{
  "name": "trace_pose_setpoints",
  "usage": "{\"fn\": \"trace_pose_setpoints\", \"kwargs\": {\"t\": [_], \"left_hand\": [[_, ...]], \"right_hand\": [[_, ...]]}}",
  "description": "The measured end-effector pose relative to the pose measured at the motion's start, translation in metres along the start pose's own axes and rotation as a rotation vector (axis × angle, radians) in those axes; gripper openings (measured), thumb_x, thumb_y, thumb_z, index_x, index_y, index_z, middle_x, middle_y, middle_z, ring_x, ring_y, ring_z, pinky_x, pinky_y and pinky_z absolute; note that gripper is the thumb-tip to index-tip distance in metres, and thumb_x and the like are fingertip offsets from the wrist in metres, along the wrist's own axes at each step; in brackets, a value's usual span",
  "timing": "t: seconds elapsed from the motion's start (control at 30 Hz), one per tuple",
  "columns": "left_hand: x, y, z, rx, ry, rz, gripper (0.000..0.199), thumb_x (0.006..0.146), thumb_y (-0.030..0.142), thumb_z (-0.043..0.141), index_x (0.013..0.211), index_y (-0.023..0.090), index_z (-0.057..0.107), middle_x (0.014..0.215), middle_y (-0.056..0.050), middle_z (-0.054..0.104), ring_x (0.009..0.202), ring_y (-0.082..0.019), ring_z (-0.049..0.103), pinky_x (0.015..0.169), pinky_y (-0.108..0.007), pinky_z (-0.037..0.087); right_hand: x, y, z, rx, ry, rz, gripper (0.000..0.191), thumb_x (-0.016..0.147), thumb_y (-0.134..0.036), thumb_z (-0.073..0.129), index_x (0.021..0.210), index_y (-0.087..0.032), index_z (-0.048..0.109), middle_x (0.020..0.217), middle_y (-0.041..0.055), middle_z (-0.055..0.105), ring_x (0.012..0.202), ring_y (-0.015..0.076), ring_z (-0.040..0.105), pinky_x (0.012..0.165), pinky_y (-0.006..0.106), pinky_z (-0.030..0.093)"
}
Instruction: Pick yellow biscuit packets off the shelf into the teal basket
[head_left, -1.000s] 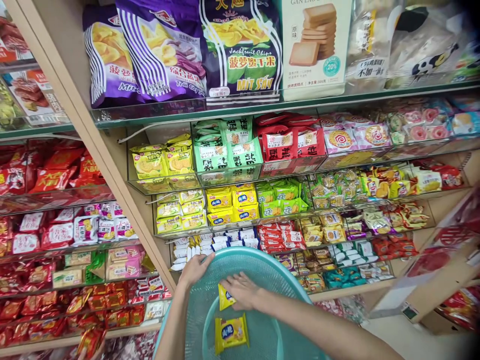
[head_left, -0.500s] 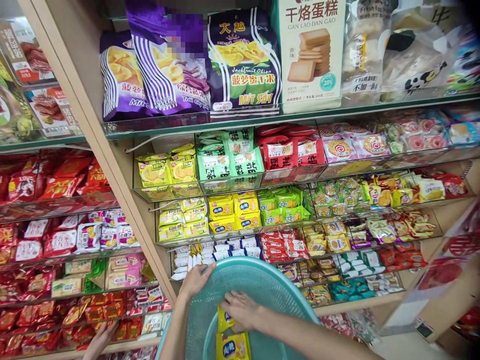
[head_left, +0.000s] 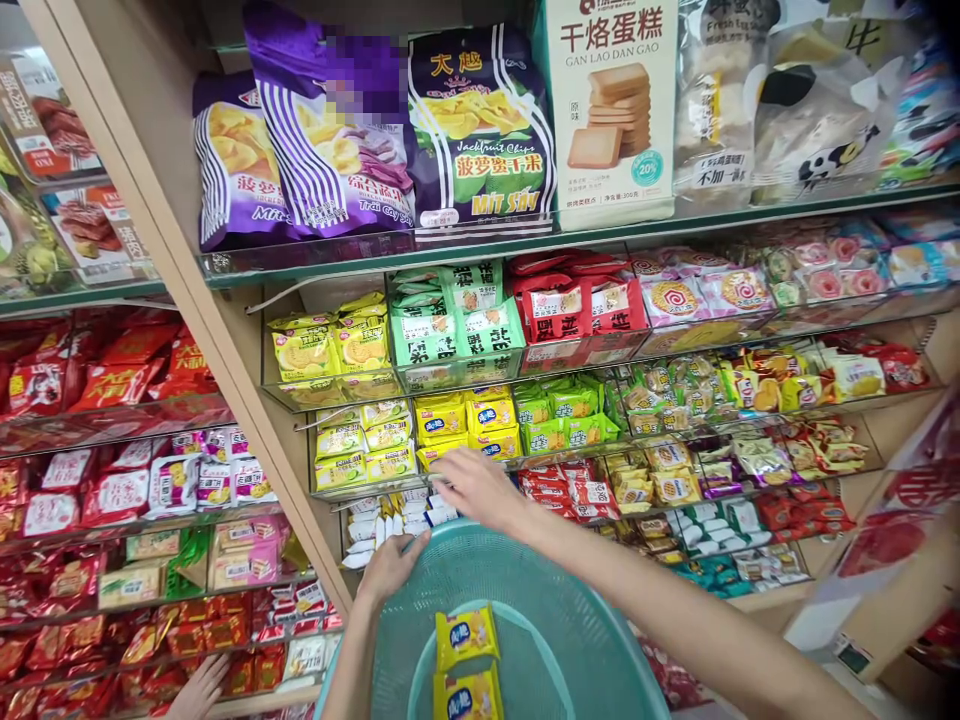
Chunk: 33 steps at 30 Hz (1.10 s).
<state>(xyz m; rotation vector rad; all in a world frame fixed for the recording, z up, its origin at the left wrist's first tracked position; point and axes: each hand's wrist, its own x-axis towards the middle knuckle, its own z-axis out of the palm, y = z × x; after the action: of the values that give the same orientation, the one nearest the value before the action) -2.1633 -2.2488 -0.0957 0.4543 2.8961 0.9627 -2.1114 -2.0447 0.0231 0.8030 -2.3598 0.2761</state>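
A left hand (head_left: pixel 388 572) clasps the near-left rim of a teal mesh basket (head_left: pixel 592 650), thumb side uppermost, the rest of its fingers hidden. That hold should serve best firm and level, with the rim tight to the shelf edge, so the basket neither tips nor swings while the other arm works across it. Just past the thumb, on a low shelf, lie small white packets (head_left: pixel 396 515). To the right of the left hand and nearer the body, two yellow packets rest face up on the basket floor: the upper packet (head_left: pixel 466 637) and the lower packet (head_left: pixel 469 693), end to end.

Directly above the right hand's fingers, the shelf packets (head_left: pixel 493 412), of the same yellow, sit stacked behind a clear front. The right hand (head_left: pixel 480 490) hangs over the far rim, loosely spread, no packet showing in it; whether the fingertips touch the bin cannot be told. The step under way looks to be a reach. A higher wrist would help clear the bin's front edge, and a light pinch from the top of the stack should spare the wrapper. Right of the knuckles lie red packets (head_left: pixel 571 492), best left unbrushed; above them, green packets (head_left: pixel 574 403).
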Motion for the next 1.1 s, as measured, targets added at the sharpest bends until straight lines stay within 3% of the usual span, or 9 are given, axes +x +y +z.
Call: {"fn": "trace_pose_setpoints", "kwargs": {"t": [0.1, 0.3, 0.8, 1.1], "left_hand": [[-0.001, 0.0, -0.001, 0.001, 0.004, -0.001, 0.056, 0.075, 0.071, 0.031, 0.058, 0.02, 0.048, 0.059, 0.0, 0.051, 0.062, -0.018, 0.051, 0.058, -0.023, 0.033], [-0.004, 0.0, -0.006, 0.011, 0.014, -0.024, 0.059, 0.073, 0.074, 0.031, 0.06, 0.02, 0.052, 0.061, -0.001, 0.056, 0.066, -0.02, 0.053, 0.06, -0.024, 0.035], [-0.008, -0.006, -0.009, -0.013, 0.023, -0.043, 0.056, 0.074, 0.07, 0.033, 0.061, 0.02, 0.053, 0.061, -0.001, 0.056, 0.065, -0.02, 0.055, 0.062, -0.024, 0.035], [-0.008, -0.009, -0.008, -0.006, 0.016, -0.054, 0.056, 0.074, 0.071, 0.031, 0.056, 0.02, 0.046, 0.055, 0.002, 0.048, 0.06, -0.018, 0.05, 0.057, -0.023, 0.032]], "right_hand": [[0.028, 0.023, -0.014, -0.135, 0.133, 0.05, 0.026, 0.089, -0.025, 0.043, 0.11, -0.015, 0.052, 0.107, 0.009, 0.056, 0.098, 0.0214, 0.046, 0.084, 0.035, 0.036], [0.045, 0.047, -0.004, -0.269, 0.173, 0.066, 0.04, 0.086, -0.025, 0.048, 0.125, -0.014, 0.042, 0.119, 0.0127, 0.051, 0.109, 0.0241, 0.039, 0.091, 0.04, 0.028], [0.045, 0.042, 0.004, -0.327, 0.112, 0.055, 0.037, 0.085, -0.013, 0.044, 0.122, -0.014, 0.042, 0.108, 0.0114, 0.052, 0.102, 0.0235, 0.042, 0.088, 0.038, 0.026], [0.046, 0.046, 0.008, -0.29, 0.096, 0.072, 0.024, 0.085, -0.013, 0.046, 0.108, -0.015, 0.05, 0.104, 0.0101, 0.054, 0.094, 0.0225, 0.045, 0.081, 0.037, 0.027]]}}
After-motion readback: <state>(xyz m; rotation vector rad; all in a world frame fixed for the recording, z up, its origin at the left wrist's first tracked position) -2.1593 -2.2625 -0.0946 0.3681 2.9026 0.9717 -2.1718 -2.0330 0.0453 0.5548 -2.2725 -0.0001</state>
